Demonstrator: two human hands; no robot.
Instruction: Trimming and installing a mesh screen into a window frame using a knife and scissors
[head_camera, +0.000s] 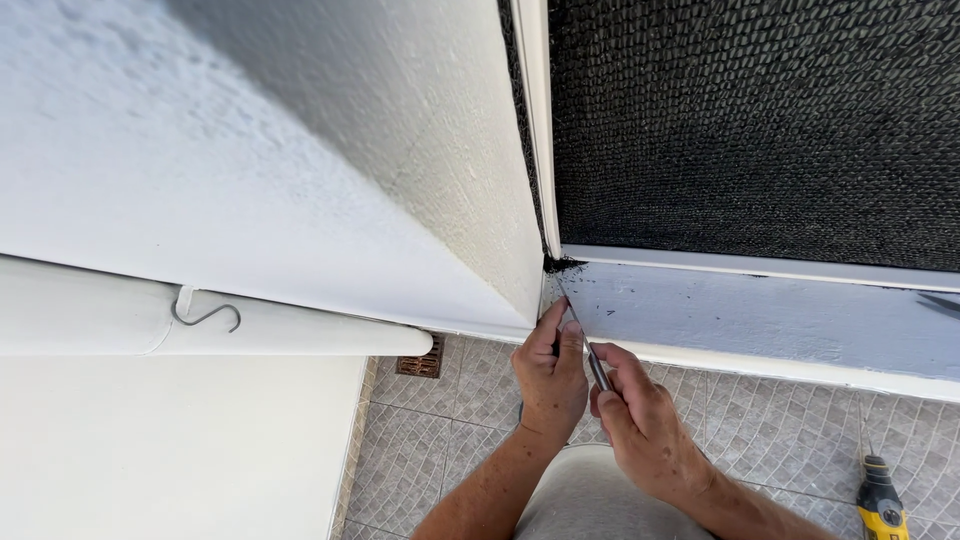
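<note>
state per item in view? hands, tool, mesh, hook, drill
left hand: closed on thin metal tool
right hand: closed on tool's lower end
thin metal tool: tip up at mesh corner
black mesh: frayed at lower-left corner
metal hook: hanging on white tube
yellow drill: lying on tiled floor

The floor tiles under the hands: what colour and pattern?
Grey-beige floor tiles with a scale-like mosaic pattern, in the head view.

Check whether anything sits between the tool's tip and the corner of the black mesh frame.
Nothing visible does. Both hands, left hand and right hand, grip the thin tool, whose tip already reaches the frayed black mesh at the frame's lower corner.
</note>
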